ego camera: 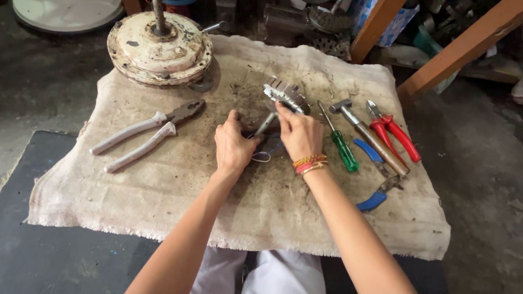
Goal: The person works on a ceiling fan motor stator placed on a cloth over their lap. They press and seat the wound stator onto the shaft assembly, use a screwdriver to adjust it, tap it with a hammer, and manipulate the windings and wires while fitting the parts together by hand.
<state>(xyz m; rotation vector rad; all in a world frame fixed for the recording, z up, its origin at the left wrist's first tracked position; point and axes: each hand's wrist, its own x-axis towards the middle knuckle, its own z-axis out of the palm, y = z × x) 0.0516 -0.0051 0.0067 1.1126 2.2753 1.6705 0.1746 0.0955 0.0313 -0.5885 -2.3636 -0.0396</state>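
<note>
On the stained cloth spread over the floor, the person's two hands met near the middle. The left hand was curled shut, pressing down on something small and dark that I could not make out. The right hand was closed around the lower end of a metal tool shaft, whose upper end met a small ribbed metal motor part lying just beyond the fingers.

In my judgement, the shaft could slip off the part if the right hand pushed at an angle, and the left hand, just beside it, would be in its path. The part lay loose on soft cloth, so it could also roll or twist away.

To the left lay grey-handled pliers. To the right were a green-handled screwdriver, a hammer, blue-handled pliers and red-handled cutters, close together.

Further off, a round cream motor housing rested on the cloth's far left corner, its spindle upright. Nothing visible sat in it. No other container showed clearly; the clutter behind was too dim to read.
</note>
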